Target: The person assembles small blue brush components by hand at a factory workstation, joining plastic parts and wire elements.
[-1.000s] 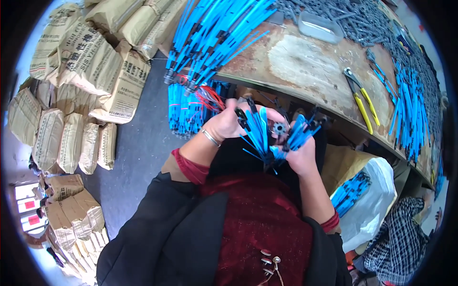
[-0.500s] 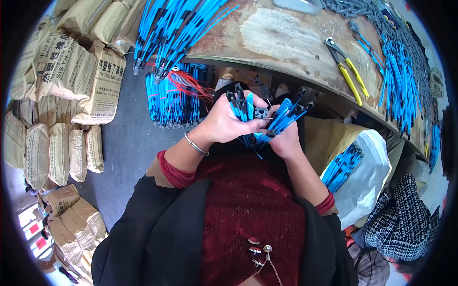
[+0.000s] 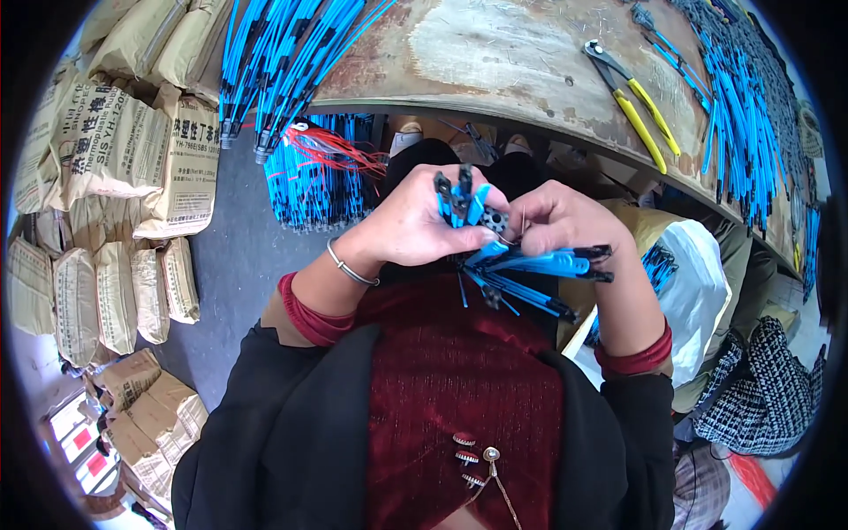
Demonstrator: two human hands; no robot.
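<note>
Floor (image 3: 221,274), dark grey, shows down the left side, between brown paper sacks and the person. Above it, a worn wooden table (image 3: 495,53) with a patchy, scuffed top runs across the upper part and bends down the right. The person wears a black jacket (image 3: 274,424) over a dark red top (image 3: 468,371), the red cuffs pushed up the forearms. Paper sacks (image 3: 106,141) are piled at the far left, printed and creased. A white sack (image 3: 698,309) stands open beside the right forearm, with blue rods inside. Beyond it, at the lower right, lies a black-and-white checked cloth (image 3: 768,389).

A packed bundle (image 3: 318,190) of blue rods with dark ends sits below the table's near edge. On the tabletop, a leaning pile (image 3: 291,53) of similar rods juts past that edge at the upper left; another spread (image 3: 742,124) lies at the right. Pliers (image 3: 638,126) with yellow handles rest on the table near this spread. Red cords (image 3: 336,150) lie over the packed bundle.

The left hand (image 3: 424,221) is curled around blue sticks (image 3: 548,263); some rise past its thumb, black tips up, and others fan out below the right hand (image 3: 574,221). The right hand's thumb and forefinger are drawn close together; whether they grip anything, I cannot tell. A silver bracelet (image 3: 344,268) circles the left wrist. Smallest, a round dark disc (image 3: 496,221) with holes sits between the two hands, just above the left thumb.
</note>
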